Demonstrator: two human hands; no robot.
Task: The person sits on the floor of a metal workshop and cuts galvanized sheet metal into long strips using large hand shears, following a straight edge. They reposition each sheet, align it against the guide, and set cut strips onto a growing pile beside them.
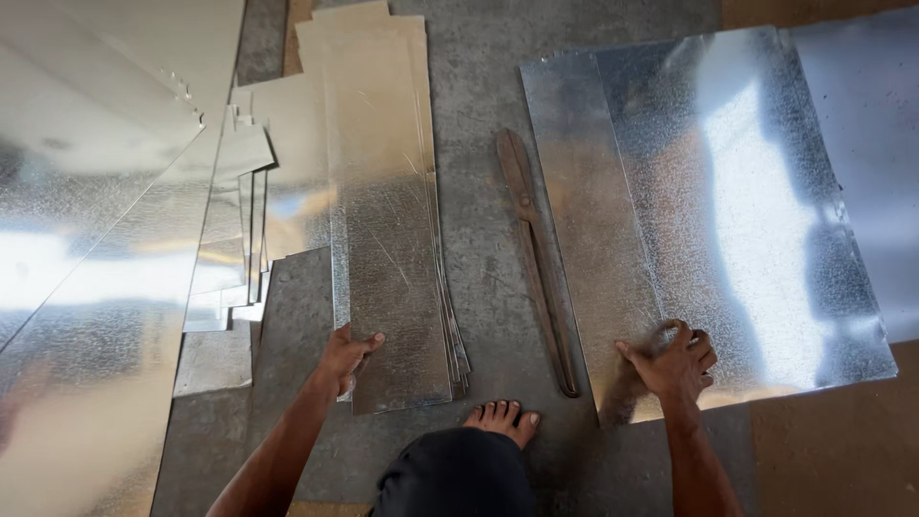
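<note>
Gripping strip stack [397, 287] w/ left hand [347, 356], right hand [678, 362] on big sheet [728, 220]

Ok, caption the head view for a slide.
Left hand grips stacked metal strips; right hand presses a galvanised sheet.

One head-worn view, looking almost straight down at the floor.

The camera sits above the person's bare foot [504, 419], near enough that both forearms enter from the bottom edge. It faces forward past the rusty tin snips [536, 257], with galvanised sheets cut off left, right and beyond them; no second view shares the scene.
</note>
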